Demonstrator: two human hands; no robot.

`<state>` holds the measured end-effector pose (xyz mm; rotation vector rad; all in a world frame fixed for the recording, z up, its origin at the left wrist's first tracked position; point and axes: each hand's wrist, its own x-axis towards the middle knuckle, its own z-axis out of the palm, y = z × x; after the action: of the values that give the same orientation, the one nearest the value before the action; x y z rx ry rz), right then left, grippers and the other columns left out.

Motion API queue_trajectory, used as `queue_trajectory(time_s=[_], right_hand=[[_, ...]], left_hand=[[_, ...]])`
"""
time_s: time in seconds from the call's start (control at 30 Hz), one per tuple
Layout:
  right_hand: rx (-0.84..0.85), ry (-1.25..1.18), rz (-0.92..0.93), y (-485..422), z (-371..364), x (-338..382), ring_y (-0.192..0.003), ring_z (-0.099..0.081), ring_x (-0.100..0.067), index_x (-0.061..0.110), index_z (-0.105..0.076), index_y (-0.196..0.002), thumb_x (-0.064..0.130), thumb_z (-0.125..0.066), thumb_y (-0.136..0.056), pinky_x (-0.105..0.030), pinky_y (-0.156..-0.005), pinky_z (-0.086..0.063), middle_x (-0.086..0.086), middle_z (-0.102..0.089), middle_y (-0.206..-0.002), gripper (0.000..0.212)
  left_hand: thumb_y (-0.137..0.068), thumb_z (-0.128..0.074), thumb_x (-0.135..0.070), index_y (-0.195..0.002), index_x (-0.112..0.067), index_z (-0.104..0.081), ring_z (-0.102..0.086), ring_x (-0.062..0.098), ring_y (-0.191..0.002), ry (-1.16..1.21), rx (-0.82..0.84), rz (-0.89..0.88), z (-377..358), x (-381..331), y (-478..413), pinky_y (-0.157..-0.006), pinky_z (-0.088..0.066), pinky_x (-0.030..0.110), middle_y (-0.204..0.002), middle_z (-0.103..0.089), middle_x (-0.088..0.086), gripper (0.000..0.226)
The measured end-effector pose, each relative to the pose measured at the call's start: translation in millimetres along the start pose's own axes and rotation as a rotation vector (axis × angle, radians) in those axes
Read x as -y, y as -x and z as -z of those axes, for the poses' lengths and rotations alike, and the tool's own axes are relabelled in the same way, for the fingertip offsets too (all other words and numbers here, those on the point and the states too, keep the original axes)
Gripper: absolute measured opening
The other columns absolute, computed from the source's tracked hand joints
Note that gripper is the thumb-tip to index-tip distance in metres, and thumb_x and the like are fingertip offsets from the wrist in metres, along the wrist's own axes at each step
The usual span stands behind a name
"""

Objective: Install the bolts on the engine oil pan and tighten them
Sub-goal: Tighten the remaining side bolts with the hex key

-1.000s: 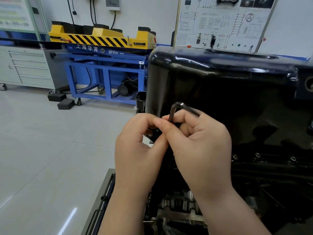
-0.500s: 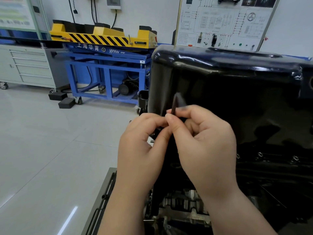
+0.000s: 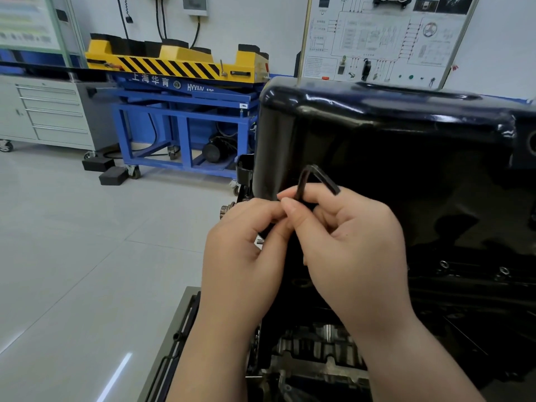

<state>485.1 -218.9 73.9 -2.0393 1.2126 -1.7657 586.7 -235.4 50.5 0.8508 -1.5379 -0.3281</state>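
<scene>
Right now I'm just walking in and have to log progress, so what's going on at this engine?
A person is working bare-handed at the left edge of the black oil pan. The right hand pinches an L-shaped hex key by its long leg, bend upward. The left hand brings its fingertips to the same spot; what its grip holds is hidden. Two bolts already sit in the pan's flange to the right. Whether they are tight cannot be seen.

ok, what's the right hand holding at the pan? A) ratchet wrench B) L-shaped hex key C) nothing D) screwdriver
B: the right hand pinches a dark L-shaped hex key, its bend poking up above the fingers in front of the black oil pan.
</scene>
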Motion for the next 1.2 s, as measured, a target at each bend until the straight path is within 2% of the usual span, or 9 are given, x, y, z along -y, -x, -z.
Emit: queue_trajectory(time_s=[0.13, 0.27, 0.37, 0.47, 0.7, 0.77, 0.9, 1.07, 1.2], right_hand=[[-0.041, 0.031, -0.034, 0.9, -0.9, 0.2, -0.041, -0.04, -0.005, 0.019, -0.065, -0.07, 0.022, -0.069, -0.08, -0.008, -0.045, -0.035, 0.003, -0.043, -0.046, 0.011], [-0.058, 0.048, -0.057, 1.8, -2.7, -0.7, -0.04, -0.037, -0.007, 0.019, -0.055, -0.063, 0.029, -0.074, -0.078, -0.012, -0.043, -0.032, 0.001, -0.042, -0.045, 0.026], [-0.024, 0.033, -0.031, 2.2, -1.4, -0.4, -0.043, -0.05, -0.008, 0.024, -0.066, -0.078, 0.029, -0.067, -0.083, -0.014, -0.046, -0.041, 0.002, -0.05, -0.048, 0.007], [0.027, -0.012, -0.01, 2.9, -1.5, 0.2, -0.053, -0.059, -0.001, 0.022, -0.071, -0.102, 0.021, -0.059, -0.086, -0.008, -0.053, -0.042, 0.016, -0.054, -0.051, 0.019], [-0.042, -0.021, -0.01, 3.4, -2.6, 1.3, -0.069, -0.067, 0.0, 0.02, -0.073, -0.082, 0.014, -0.063, -0.084, -0.012, -0.061, -0.05, 0.012, -0.069, -0.066, 0.012], [-0.053, -0.009, -0.011, 4.9, -3.3, 2.0, -0.066, -0.066, -0.003, 0.018, -0.073, -0.078, 0.015, -0.063, -0.084, -0.018, -0.06, -0.052, 0.012, -0.068, -0.065, 0.012], [-0.084, 0.039, 0.012, 6.5, -4.3, 1.4, -0.054, -0.057, 0.0, 0.018, -0.072, -0.077, 0.018, -0.064, -0.083, -0.01, -0.053, -0.044, 0.019, -0.055, -0.053, 0.01], [-0.092, -0.009, 0.039, 8.3, 0.1, 2.4, -0.051, -0.054, -0.006, 0.024, -0.07, -0.102, 0.028, -0.064, -0.085, -0.013, -0.055, -0.042, 0.014, -0.057, -0.061, 0.018], [-0.121, -0.069, 0.127, 5.4, 3.8, 8.6, -0.052, -0.052, -0.015, 0.032, -0.063, -0.117, 0.028, -0.06, -0.086, -0.023, -0.054, -0.046, 0.01, -0.061, -0.08, 0.031]], left_hand=[[-0.075, -0.062, -0.016, -0.078, -0.033, -0.065, -0.061, 0.001, -0.074, 0.068, -0.042, 0.056, -2.3, -2.0, 0.0, -0.065, -0.042, 0.009, -0.075, -0.065, -0.021, 0.017], [-0.073, -0.06, -0.013, -0.068, -0.033, -0.06, -0.055, 0.002, -0.06, 0.041, -0.056, 0.071, -4.4, -1.4, 1.2, -0.056, -0.037, 0.008, -0.064, -0.061, -0.014, 0.02], [-0.077, -0.06, -0.014, -0.069, -0.023, -0.066, -0.06, 0.009, -0.066, 0.064, -0.031, 0.072, -2.9, 0.4, 1.1, -0.057, -0.043, 0.017, -0.066, -0.065, -0.008, 0.013], [-0.08, -0.058, -0.015, -0.071, -0.017, -0.067, -0.061, 0.015, -0.072, 0.05, 0.003, 0.042, 0.3, 0.4, 0.6, -0.063, -0.045, 0.02, -0.068, -0.065, -0.006, 0.012], [-0.075, -0.064, -0.02, -0.076, -0.032, -0.066, -0.063, 0.004, -0.073, 0.066, -0.053, 0.086, -1.0, -1.1, 0.8, -0.063, -0.043, 0.008, -0.072, -0.066, -0.017, 0.012], [-0.075, -0.065, -0.02, -0.077, -0.034, -0.064, -0.063, 0.002, -0.073, 0.053, -0.06, 0.08, -3.0, -1.4, 1.9, -0.063, -0.044, 0.009, -0.073, -0.066, -0.019, 0.014], [-0.077, -0.061, -0.019, -0.071, -0.024, -0.066, -0.062, 0.003, -0.07, 0.003, -0.08, 0.084, -7.9, 0.6, 3.4, -0.061, -0.044, 0.012, -0.069, -0.066, -0.013, 0.01], [-0.076, -0.063, -0.018, -0.068, -0.019, -0.067, -0.06, 0.003, -0.066, 0.001, -0.057, 0.076, -6.6, 2.5, 2.1, -0.058, -0.04, 0.01, -0.065, -0.064, -0.01, 0.009], [-0.078, -0.066, -0.022, -0.075, -0.017, -0.07, -0.063, 0.011, -0.07, 0.037, -0.05, 0.083, -6.0, 3.7, 2.0, -0.061, -0.048, 0.023, -0.069, -0.067, -0.007, 0.007]])
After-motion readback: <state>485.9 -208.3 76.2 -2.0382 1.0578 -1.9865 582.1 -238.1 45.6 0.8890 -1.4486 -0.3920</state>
